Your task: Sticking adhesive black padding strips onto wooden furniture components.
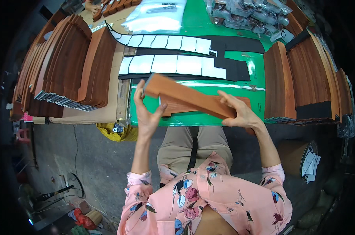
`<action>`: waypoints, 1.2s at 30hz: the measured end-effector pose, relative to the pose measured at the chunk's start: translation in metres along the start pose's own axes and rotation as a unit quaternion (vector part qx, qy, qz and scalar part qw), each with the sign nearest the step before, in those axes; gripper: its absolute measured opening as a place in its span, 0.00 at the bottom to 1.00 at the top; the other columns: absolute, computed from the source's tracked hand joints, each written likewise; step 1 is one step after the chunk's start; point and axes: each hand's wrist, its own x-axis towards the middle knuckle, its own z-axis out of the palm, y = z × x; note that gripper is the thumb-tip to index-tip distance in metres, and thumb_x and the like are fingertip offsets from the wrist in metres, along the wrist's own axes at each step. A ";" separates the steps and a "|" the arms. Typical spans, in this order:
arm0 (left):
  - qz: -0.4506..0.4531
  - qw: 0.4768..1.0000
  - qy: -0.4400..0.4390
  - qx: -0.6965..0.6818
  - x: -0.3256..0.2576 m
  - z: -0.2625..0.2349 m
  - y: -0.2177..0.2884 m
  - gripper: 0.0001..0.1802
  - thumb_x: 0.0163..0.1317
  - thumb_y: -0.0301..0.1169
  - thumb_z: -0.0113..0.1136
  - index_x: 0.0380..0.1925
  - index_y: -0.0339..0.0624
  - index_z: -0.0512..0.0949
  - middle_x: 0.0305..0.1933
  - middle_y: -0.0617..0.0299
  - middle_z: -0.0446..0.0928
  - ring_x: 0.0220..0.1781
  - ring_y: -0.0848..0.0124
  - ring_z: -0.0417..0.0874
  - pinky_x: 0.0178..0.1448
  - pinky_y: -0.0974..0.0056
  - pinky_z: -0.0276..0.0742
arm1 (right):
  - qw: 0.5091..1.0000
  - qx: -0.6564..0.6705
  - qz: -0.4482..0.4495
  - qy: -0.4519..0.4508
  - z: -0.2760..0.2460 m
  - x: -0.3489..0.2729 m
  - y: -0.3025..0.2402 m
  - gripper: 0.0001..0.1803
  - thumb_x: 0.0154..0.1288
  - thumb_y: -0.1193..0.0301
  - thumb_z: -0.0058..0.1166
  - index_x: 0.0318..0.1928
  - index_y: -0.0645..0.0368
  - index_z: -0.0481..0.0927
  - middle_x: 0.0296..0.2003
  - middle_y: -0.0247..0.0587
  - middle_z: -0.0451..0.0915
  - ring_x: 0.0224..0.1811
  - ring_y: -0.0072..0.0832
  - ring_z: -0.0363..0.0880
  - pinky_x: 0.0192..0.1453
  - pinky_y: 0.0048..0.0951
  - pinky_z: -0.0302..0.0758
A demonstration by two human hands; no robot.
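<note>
1. Long green-covered work table (197, 23), R in front of the person from where I stand.
2. Tall stack of curved brown wood-grain panels (67, 62) at L; similar stack (310, 74) at R.
3. Flat black strips w/ white segmented faces (165, 64), mid-table.
4. Orange-brown wood-grain panel (189, 94), tilted above another lying panel (177, 108) (bit blurry).
5. R hand (244, 113) holds its R end; L hand (148, 117), thumb & fingers apart, at L end, can't tell if gripping.

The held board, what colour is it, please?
The held board is orange-brown, best seen in the head view.
</note>
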 end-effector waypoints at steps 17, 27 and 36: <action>-0.108 0.993 -0.049 -0.020 -0.024 0.012 -0.063 0.14 0.46 0.20 0.66 0.35 0.36 0.77 0.38 0.58 0.77 0.41 0.66 0.77 0.45 0.64 0.72 | 0.956 -0.274 -0.073 -0.075 -0.032 0.039 0.023 0.20 0.48 0.70 0.51 0.45 0.62 0.78 0.34 0.51 0.79 0.32 0.44 0.79 0.37 0.41 0.74; -0.085 0.994 -0.061 -0.024 -0.033 0.023 -0.074 0.21 0.43 0.22 0.68 0.40 0.39 0.76 0.42 0.57 0.76 0.45 0.62 0.74 0.48 0.62 0.70 | 0.995 -0.091 0.016 0.037 -0.068 0.100 0.069 0.13 0.58 0.70 0.58 0.43 0.61 0.81 0.38 0.45 0.81 0.39 0.29 0.81 0.43 0.27 0.75; -0.116 0.991 -0.036 -0.049 -0.039 0.031 -0.076 0.20 0.54 0.41 0.66 0.40 0.38 0.77 0.42 0.56 0.75 0.45 0.63 0.73 0.48 0.63 0.69 | 0.901 -0.371 0.044 0.222 -0.056 0.213 0.102 0.10 0.55 0.70 0.58 0.37 0.60 0.82 0.36 0.48 0.78 0.40 0.44 0.78 0.44 0.41 0.75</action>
